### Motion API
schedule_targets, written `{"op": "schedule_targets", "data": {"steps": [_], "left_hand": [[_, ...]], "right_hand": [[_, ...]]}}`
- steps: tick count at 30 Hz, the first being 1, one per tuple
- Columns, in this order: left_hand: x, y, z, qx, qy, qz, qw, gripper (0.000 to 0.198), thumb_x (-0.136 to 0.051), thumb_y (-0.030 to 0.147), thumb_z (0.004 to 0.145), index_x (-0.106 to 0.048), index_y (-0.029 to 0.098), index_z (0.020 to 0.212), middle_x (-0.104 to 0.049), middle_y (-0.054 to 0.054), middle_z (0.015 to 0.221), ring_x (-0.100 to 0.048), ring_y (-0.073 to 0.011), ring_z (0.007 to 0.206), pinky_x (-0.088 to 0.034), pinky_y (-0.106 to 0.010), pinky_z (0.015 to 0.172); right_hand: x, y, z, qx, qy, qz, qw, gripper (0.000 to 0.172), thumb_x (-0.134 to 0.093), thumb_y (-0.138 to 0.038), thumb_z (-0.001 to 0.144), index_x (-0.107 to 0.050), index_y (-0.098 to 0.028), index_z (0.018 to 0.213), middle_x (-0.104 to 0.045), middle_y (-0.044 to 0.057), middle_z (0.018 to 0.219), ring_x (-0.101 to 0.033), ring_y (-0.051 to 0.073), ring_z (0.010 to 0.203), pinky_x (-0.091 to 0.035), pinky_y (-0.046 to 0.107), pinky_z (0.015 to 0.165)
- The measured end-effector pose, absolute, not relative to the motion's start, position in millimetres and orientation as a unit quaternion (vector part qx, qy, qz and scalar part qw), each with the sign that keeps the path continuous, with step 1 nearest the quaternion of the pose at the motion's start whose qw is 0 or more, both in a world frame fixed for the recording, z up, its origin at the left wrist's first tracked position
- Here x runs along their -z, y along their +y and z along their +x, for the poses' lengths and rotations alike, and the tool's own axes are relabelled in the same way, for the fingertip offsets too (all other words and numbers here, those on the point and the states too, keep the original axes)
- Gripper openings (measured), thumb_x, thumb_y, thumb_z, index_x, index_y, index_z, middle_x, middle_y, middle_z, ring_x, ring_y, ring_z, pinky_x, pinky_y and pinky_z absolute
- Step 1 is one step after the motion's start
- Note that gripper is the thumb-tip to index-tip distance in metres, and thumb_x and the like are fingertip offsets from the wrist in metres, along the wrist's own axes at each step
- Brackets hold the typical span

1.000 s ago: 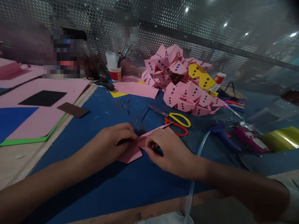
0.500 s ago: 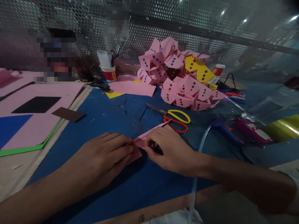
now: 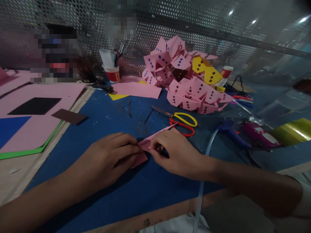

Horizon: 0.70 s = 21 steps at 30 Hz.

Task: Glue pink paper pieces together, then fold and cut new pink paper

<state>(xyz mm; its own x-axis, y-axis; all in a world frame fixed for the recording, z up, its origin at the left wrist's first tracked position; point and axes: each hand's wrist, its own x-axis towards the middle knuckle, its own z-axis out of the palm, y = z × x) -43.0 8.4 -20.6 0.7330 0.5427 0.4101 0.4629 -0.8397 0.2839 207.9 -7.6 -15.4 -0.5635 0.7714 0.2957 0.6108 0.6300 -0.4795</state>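
Observation:
A piece of pink paper (image 3: 141, 159), partly folded, lies on the blue table top (image 3: 155, 194) between my hands. My left hand (image 3: 113, 158) is closed over its left end, fingers pressed down together. My right hand (image 3: 171, 150) pinches the paper's right side between thumb and fingers. A narrow pink edge rises behind the right hand toward the scissors (image 3: 181, 119), which have one yellow and one red handle and lie just beyond my right fingers. Much of the paper is hidden under my hands.
Pink and yellow folded paper shapes (image 3: 179, 74) are heaped at the back. A glue gun (image 3: 229, 132) with a glue stick (image 3: 205, 171) lies right. Pink sheets (image 3: 46, 129) are stacked left. A paper cup (image 3: 112, 73) holds tools near the perforated metal screen (image 3: 155, 22).
Both hands keep their hold on the pink paper with almost no movement. The view has shifted slightly, so things sit a little higher and further left.

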Motion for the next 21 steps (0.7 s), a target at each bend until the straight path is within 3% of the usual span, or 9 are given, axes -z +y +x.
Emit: {"op": "schedule_targets", "data": {"steps": [14, 21], "left_hand": [[11, 25, -29, -0.163, 0.385, 0.888, 0.193, 0.025, -0.054, 0.016, 0.087, -0.076, 0.026, 0.089, -0.072, 0.002, 0.092, -0.068, -0.0163, 0.08, -0.041, -0.033, 0.079], [11, 28, -23, -0.198, 0.379, 0.868, 0.255, 0.021, -0.057, 0.024, 0.09, -0.078, 0.025, 0.09, -0.072, 0.001, 0.089, -0.068, -0.0154, 0.079, -0.045, -0.029, 0.076]], "right_hand": [[16, -6, 208, -0.163, -0.87, -0.396, 0.246, 0.007, -0.062, -0.013, 0.089, -0.06, -0.02, 0.089, -0.068, 0.0, 0.088, -0.06, 0.017, 0.086, -0.039, 0.032, 0.084], [11, -7, 208, -0.18, -0.867, -0.401, 0.237, 0.008, -0.065, -0.021, 0.095, -0.062, -0.019, 0.089, -0.069, -0.001, 0.087, -0.061, 0.016, 0.086, -0.038, 0.033, 0.084]]}}
